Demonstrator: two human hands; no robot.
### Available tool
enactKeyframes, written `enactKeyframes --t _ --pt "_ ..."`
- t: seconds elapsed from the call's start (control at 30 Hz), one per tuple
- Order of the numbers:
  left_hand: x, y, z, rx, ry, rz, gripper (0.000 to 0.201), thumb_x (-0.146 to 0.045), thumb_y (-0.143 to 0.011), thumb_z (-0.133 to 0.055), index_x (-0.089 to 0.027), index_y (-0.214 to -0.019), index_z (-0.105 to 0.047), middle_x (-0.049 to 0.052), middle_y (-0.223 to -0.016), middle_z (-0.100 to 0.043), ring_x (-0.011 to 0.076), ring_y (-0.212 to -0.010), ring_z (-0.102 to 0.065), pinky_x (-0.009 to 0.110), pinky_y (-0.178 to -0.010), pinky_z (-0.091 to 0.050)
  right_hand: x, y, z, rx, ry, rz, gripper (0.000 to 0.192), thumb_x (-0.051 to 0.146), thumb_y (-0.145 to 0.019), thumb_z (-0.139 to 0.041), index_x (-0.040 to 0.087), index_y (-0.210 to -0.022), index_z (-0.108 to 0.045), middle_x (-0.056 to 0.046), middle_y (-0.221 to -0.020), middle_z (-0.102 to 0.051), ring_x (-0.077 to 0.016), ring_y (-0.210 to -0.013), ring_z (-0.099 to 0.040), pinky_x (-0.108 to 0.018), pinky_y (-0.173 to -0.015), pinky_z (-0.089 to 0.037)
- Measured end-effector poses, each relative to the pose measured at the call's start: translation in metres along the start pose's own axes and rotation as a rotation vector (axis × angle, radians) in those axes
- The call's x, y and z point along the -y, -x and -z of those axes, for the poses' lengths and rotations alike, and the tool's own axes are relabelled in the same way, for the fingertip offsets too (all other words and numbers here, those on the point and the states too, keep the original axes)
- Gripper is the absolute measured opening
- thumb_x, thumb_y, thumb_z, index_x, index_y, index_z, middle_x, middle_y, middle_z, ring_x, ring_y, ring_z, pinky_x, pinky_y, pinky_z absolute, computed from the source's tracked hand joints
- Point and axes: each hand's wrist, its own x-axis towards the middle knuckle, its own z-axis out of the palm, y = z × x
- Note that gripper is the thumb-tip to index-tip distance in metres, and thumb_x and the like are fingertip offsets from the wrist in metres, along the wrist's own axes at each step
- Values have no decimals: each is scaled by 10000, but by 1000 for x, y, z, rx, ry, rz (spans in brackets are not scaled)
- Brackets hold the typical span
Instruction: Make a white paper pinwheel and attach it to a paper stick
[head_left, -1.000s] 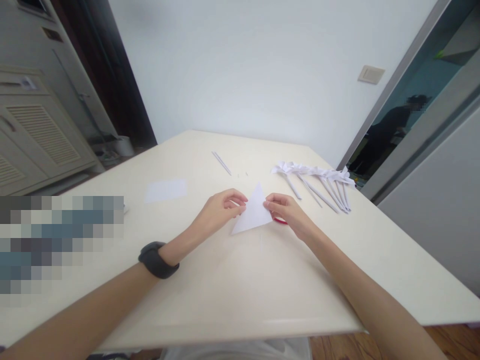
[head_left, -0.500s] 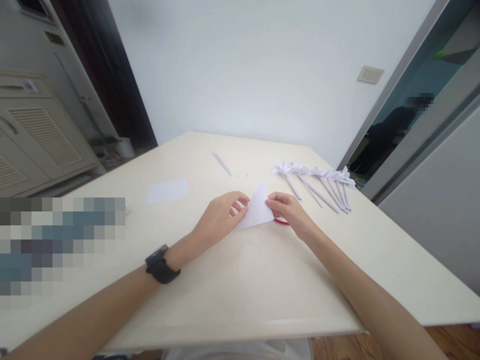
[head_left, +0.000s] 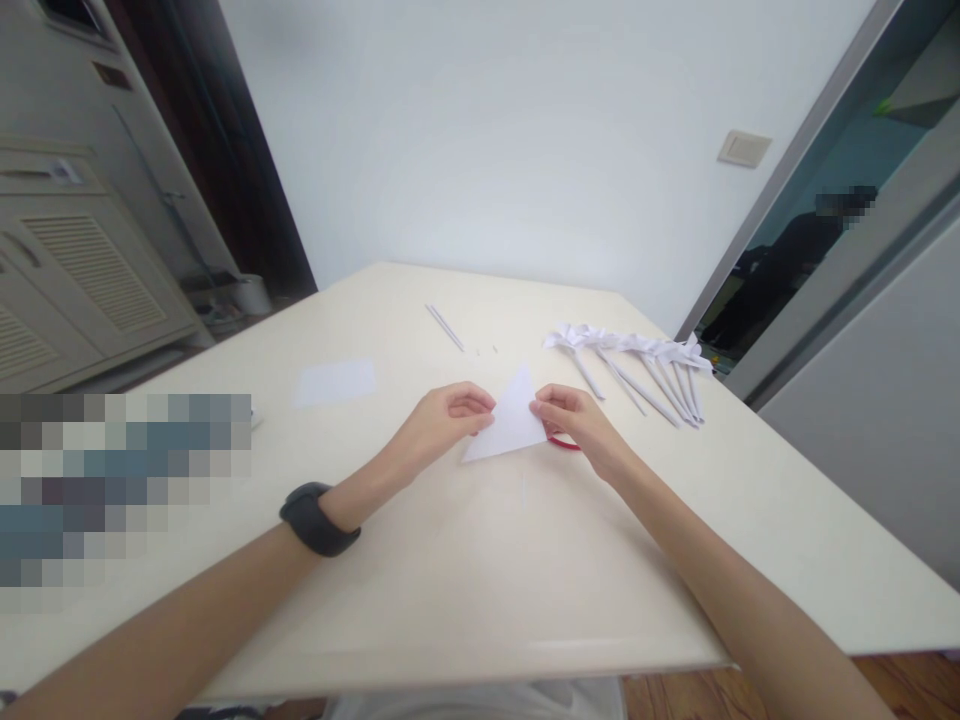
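A white triangle of paper [head_left: 511, 425] is held up between my two hands over the table. My left hand [head_left: 450, 418], with a black band on its wrist, pinches the paper's left edge between thumb and fingers. On the opposite edge, my right hand [head_left: 574, 415] grips the paper the same way. Just beneath my right hand a curved red thing [head_left: 564, 442] shows in part; the rest of it is hidden. To the right lie several white paper flowers [head_left: 630, 345] on rolled paper stems [head_left: 660, 400].
Two thin rolled paper sticks [head_left: 445, 328] lie toward the back of the table [head_left: 420, 610], with tiny scraps beside them. A flat white paper sheet [head_left: 335, 383] rests on the left. Behind the table stands a wall [head_left: 487, 140]; a person [head_left: 780, 265] is beyond the doorway at right.
My left hand's fingers have closed in on the paper and its wrist has turned. The triangle's lower left corner now shows more. My right hand stays nearly in place.
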Motion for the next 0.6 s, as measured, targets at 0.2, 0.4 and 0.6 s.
enactKeyframes --t 0.2,0.4,0.6 --pt "-3 1 -1 0 21 -41 121 -284 -717 -638 -172 -758 -617 -1 -779 -604 139 -756 -570 236 -643 -442 5 3 -4 -8 154 110 163 325 -785 -579 182 -714 -545 37 -622 -477 -84 -551 -413 -223 -511 -305" --pt "3 0 -3 93 21 -3 150 -315 -697 -665 -183 -741 -609 -5 -717 -613 142 -696 -573 241 -607 -426 5 3 -5 -80 200 163 154 331 -806 -554 182 -772 -571 -2 -740 -568 -119 -676 -508 -236 -574 -374" --pt "-6 4 0 -10 95 3 187 -322 -741 -638 -174 -855 -634 38 -860 -681 167 -792 -628 261 -678 -443 8 6 -7 27 119 67 206 366 -785 -593 190 -885 -553 22 -719 -536 -102 -613 -488 -228 -546 -389"
